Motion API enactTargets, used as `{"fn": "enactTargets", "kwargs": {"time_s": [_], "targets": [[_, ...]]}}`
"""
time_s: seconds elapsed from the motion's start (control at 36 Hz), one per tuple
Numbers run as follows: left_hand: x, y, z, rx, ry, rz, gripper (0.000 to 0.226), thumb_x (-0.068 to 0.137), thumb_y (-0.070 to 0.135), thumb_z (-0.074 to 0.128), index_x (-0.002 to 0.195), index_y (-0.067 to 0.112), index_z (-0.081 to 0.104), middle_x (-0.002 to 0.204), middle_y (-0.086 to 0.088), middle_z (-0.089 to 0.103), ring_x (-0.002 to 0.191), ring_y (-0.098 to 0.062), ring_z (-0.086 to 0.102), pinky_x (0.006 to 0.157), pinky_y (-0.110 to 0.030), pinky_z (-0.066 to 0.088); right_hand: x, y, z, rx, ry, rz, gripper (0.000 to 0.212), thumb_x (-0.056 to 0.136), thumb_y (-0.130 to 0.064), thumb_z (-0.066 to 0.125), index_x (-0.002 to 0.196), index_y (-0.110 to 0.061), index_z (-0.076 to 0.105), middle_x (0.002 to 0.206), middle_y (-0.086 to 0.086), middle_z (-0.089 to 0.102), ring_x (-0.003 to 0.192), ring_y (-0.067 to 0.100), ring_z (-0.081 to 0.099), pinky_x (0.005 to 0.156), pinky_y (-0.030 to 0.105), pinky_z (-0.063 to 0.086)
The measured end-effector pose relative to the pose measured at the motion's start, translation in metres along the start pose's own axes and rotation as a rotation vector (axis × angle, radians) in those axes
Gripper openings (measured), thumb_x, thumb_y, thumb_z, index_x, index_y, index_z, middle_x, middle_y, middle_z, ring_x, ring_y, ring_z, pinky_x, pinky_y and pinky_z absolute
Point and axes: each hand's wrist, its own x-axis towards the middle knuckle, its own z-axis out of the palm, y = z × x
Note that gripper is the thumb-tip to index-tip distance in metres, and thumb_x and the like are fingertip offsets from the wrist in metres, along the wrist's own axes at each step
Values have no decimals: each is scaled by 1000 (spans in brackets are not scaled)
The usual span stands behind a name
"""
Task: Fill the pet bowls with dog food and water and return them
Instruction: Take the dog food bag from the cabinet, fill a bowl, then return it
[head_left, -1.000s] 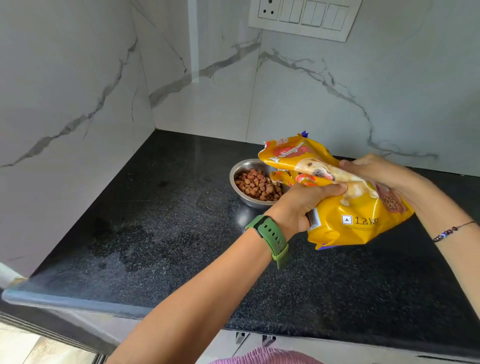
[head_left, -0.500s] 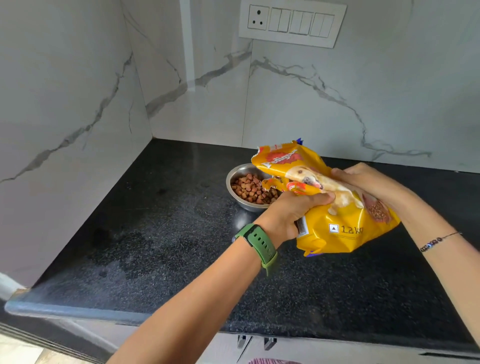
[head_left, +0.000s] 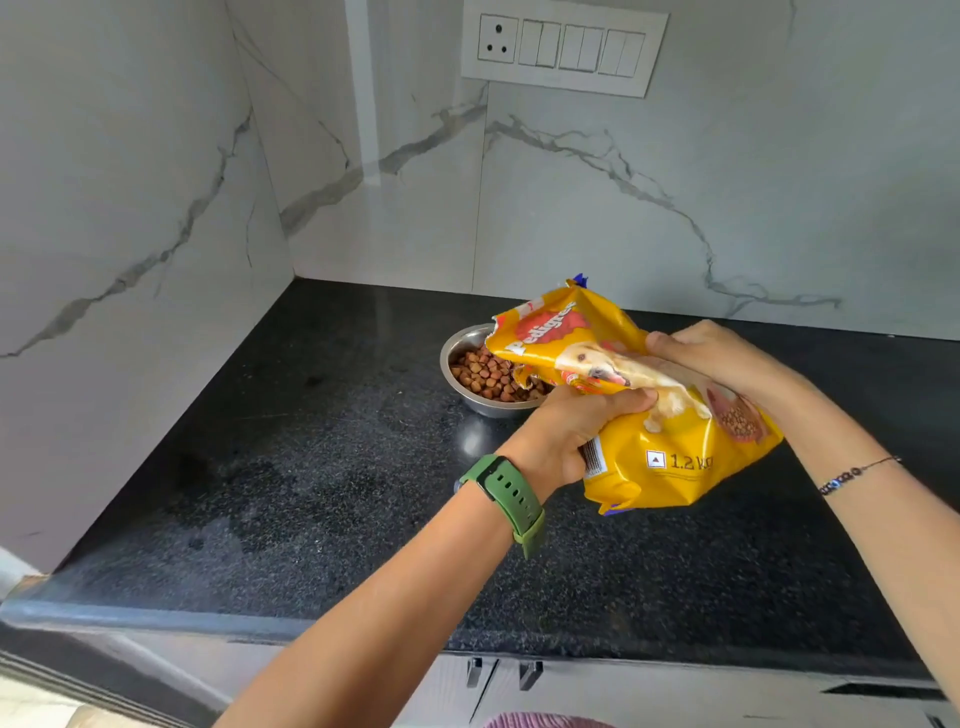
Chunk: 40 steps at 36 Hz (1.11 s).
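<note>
A steel pet bowl (head_left: 453, 349) holding brown kibble (head_left: 480, 375) stands on the black granite counter (head_left: 322, 467). A yellow dog food bag (head_left: 670, 457) is held above the counter just right of the bowl, its torn mouth over the bowl's right rim. My left hand (head_left: 576, 431), with a green watch on the wrist, grips the bag's near side at its pinched middle. My right hand (head_left: 722, 358) grips the far side of the same pinched part. The bowl's right edge is hidden by the bag.
White marble walls close the corner at left and behind. A socket and switch panel (head_left: 563, 49) sits on the back wall. The counter's front edge (head_left: 156, 618) runs across the bottom, with cabinet handles (head_left: 501, 673) below it.
The view has tilted up a little, so everything sits lower in the frame. Both hands keep their grip on the bag, whose mouth has lifted slightly above the bowl.
</note>
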Motion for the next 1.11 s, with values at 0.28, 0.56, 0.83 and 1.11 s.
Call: {"fn": "enactTargets", "kwargs": {"time_s": [0.28,0.56,0.83,1.11], "targets": [[-3,7,3,15,16,16,48,82,6,69,126,9,53,122,-17,63,97,-29,62,83,-44,51,7,-1,-5,-21,45,-13,52,93,-49,46,61,-11,58,59,5,61,57,18,56,53,28,36],[-1,13,0,10,-20,-3,44,85,8,66,126,9,52,88,-7,65,77,-22,63,80,-43,49,10,-5,-6,-20,-15,2,50,95,-44,45,60,-11,58,54,5,60,60,22,58,61,30,40],[3,12,-2,-8,-7,4,46,84,7,66,128,10,51,93,-8,65,80,-23,63,82,-45,49,15,-9,-6,-48,1,-10,53,97,-42,42,54,-13,53,27,-9,48,25,0,47,41,24,35],[5,16,-7,-17,-1,-15,48,83,8,68,128,10,51,120,-15,64,91,-28,62,87,-47,49,16,-14,-3,9,-34,-3,55,95,-44,46,91,7,68,92,26,69,91,40,65,76,37,46]]}}
